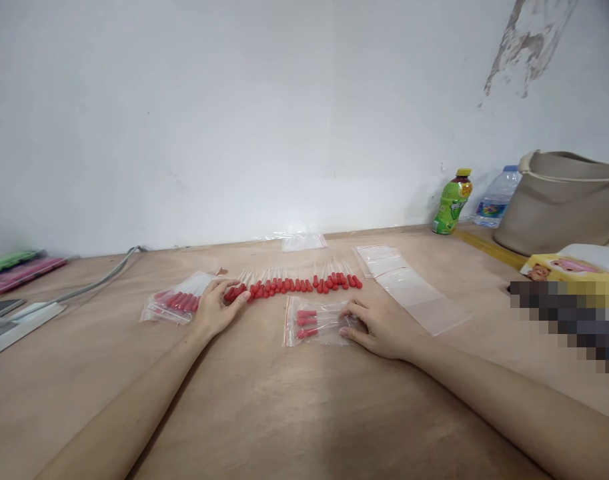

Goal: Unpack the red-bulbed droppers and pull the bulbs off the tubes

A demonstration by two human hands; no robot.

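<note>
Curling fingers at the bag's (293,320) right edge: right hand (377,327).
Left hand (217,307) meets droppers (286,285) leftward, either pinch unclear; tabletop (269,407) spreads nearer.

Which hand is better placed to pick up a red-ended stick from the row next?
Probably the left hand: it's right at the left end of the row of red-ended sticks. The right hand is at the clear bag, apart from the row.
</note>
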